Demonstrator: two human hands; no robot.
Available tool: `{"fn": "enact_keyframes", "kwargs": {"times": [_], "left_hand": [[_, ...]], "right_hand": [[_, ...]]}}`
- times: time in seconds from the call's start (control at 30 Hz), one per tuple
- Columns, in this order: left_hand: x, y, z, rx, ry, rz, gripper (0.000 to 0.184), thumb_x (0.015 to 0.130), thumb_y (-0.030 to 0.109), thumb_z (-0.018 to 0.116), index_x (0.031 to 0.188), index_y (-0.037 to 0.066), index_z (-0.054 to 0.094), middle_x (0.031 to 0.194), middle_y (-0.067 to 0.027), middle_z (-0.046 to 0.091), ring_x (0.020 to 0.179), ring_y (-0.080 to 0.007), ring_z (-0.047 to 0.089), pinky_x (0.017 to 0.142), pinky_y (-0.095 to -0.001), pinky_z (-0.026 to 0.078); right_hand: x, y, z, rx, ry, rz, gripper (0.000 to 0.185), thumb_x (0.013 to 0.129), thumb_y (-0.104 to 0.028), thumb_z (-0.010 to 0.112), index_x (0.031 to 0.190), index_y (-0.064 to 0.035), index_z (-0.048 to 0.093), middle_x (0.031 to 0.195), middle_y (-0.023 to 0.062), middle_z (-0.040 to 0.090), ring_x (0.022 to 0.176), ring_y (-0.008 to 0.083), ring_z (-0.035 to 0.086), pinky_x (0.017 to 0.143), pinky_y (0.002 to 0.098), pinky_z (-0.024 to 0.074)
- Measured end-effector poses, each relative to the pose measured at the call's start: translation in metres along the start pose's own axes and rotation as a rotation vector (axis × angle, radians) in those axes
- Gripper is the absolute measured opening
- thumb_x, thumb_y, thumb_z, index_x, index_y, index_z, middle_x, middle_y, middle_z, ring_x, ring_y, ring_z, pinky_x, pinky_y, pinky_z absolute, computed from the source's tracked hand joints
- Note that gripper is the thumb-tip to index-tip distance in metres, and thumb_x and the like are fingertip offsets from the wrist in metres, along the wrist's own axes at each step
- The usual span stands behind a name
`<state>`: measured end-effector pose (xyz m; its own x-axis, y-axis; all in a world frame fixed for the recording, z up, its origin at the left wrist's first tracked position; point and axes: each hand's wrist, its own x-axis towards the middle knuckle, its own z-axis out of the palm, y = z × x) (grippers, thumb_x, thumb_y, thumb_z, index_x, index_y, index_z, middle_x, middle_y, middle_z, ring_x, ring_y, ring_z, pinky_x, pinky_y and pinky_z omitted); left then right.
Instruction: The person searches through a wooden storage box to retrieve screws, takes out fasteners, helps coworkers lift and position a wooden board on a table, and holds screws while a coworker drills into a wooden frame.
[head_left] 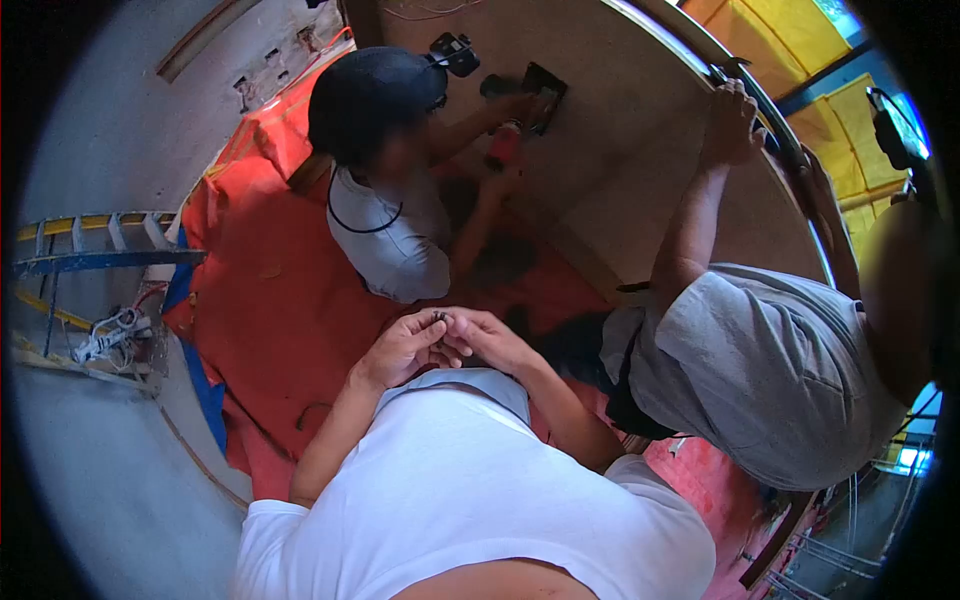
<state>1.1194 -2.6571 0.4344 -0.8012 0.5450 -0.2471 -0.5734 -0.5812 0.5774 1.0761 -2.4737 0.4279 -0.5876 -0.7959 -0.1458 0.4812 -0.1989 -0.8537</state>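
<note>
My left hand and my right hand meet in front of my waist, fingers curled and thumbs close together. Between the fingertips is a small dark thing, too small to name. Both hands are closed around it, and part of the fingers is hidden. Just beyond them crouches a co-worker in a dark cap. That person's hands are at a red tool beside a dark square opening in a large brown panel.
Another person in a grey shirt stands at right, a hand on the panel's edge. Red sheeting covers the floor. A ladder is at left, near bundled white cables. A grey wall bounds the left side.
</note>
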Motion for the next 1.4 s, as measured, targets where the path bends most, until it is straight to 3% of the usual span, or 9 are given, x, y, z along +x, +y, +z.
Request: {"fn": "enact_keyframes", "kwargs": {"times": [0.03, 0.13, 0.3, 0.6, 0.7, 0.93, 1.13, 1.27, 1.4], "left_hand": [[0.000, 0.000, 0.001, 0.003, -0.039, 0.009, 0.025, 0.096, 0.024, 0.048, 0.108, 0.003, 0.055, 0.094, -0.0110, 0.065, 0.084, -0.0212, 0.065, 0.073, -0.0306, 0.053], [-0.003, -0.005, 0.004, -0.125, 0.004, 0.092, 0.025, 0.096, 0.025, 0.048, 0.106, 0.004, 0.055, 0.090, -0.0090, 0.064, 0.081, -0.0204, 0.065, 0.071, -0.0302, 0.053], [-0.003, -0.010, -0.005, 0.005, 0.093, 0.082, 0.023, 0.095, 0.024, 0.049, 0.103, 0.003, 0.057, 0.079, -0.0024, 0.059, 0.070, -0.0122, 0.058, 0.067, -0.0287, 0.051], [-0.005, -0.015, -0.004, 0.078, 0.230, 0.157, 0.024, 0.097, 0.029, 0.045, 0.098, 0.007, 0.054, 0.078, -0.0032, 0.058, 0.076, -0.0160, 0.059, 0.068, -0.0294, 0.050], [-0.013, -0.007, 0.000, 0.014, 0.093, 0.096, 0.023, 0.098, 0.029, 0.042, 0.096, 0.008, 0.051, 0.077, -0.0094, 0.060, 0.069, -0.0192, 0.061, 0.068, -0.0306, 0.050], [-0.011, 0.000, 0.008, 0.004, -0.160, 0.044, 0.025, 0.097, 0.030, 0.043, 0.097, 0.006, 0.051, 0.080, -0.0139, 0.062, 0.058, -0.0200, 0.060, 0.053, -0.0293, 0.050], [-0.016, 0.001, 0.023, 0.091, -0.154, -0.096, 0.024, 0.097, 0.026, 0.045, 0.097, 0.003, 0.053, 0.077, -0.0063, 0.055, 0.059, -0.0170, 0.060, 0.050, -0.0262, 0.049], [-0.016, -0.002, 0.020, 0.167, -0.179, -0.126, 0.025, 0.096, 0.025, 0.046, 0.096, 0.001, 0.054, 0.077, -0.0053, 0.054, 0.058, -0.0142, 0.059, 0.048, -0.0242, 0.049], [-0.020, 0.002, 0.021, 0.126, -0.088, -0.073, 0.025, 0.097, 0.024, 0.046, 0.096, 0.000, 0.054, 0.076, -0.0048, 0.053, 0.057, -0.0131, 0.057, 0.048, -0.0236, 0.048]], "right_hand": [[0.005, 0.001, 0.002, 0.099, -0.149, -0.007, 0.039, 0.097, -0.038, 0.043, 0.107, -0.0026, 0.056, 0.075, -0.0032, 0.043, 0.069, 0.0074, 0.043, 0.065, 0.0231, 0.0416], [-0.001, -0.012, 0.016, 0.018, -0.105, -0.049, 0.033, 0.097, -0.037, 0.045, 0.100, -0.0048, 0.055, 0.074, -0.0031, 0.044, 0.068, 0.0074, 0.044, 0.066, 0.0233, 0.0423], [0.005, 0.001, 0.008, -0.167, -0.065, -0.009, 0.019, 0.090, -0.020, 0.061, 0.098, -0.0024, 0.059, 0.080, 0.0008, 0.059, 0.074, 0.0083, 0.055, 0.067, 0.0252, 0.0470], [0.000, -0.018, 0.015, -0.562, 0.094, -0.093, 0.021, 0.091, -0.017, 0.058, 0.097, 0.0030, 0.061, 0.076, 0.0022, 0.061, 0.070, 0.0092, 0.057, 0.067, 0.0249, 0.0469], [-0.003, -0.004, 0.004, -0.201, 0.022, -0.040, 0.024, 0.092, -0.021, 0.057, 0.094, 0.0024, 0.061, 0.080, 0.0026, 0.061, 0.076, 0.0100, 0.057, 0.071, 0.0251, 0.0468], [0.002, -0.009, 0.005, 0.159, -0.168, 0.014, 0.022, 0.089, -0.016, 0.060, 0.103, -0.0026, 0.051, 0.093, 0.0013, 0.054, 0.083, 0.0094, 0.053, 0.074, 0.0245, 0.0454], [0.000, -0.028, 0.005, 0.059, -0.407, 0.080, 0.028, 0.079, -0.008, 0.070, 0.095, -0.0037, 0.048, 0.095, 0.0028, 0.054, 0.088, 0.0109, 0.055, 0.080, 0.0269, 0.0459], [0.002, -0.013, -0.008, 0.090, -0.461, 0.202, 0.031, 0.075, -0.003, 0.073, 0.094, -0.0034, 0.049, 0.087, 0.0015, 0.056, 0.086, 0.0095, 0.056, 0.081, 0.0242, 0.0448], [0.004, -0.005, -0.004, 0.021, -0.338, 0.083, 0.026, 0.075, -0.001, 0.073, 0.089, -0.0027, 0.051, 0.083, 0.0001, 0.056, 0.082, 0.0086, 0.057, 0.077, 0.0231, 0.0454]]}}
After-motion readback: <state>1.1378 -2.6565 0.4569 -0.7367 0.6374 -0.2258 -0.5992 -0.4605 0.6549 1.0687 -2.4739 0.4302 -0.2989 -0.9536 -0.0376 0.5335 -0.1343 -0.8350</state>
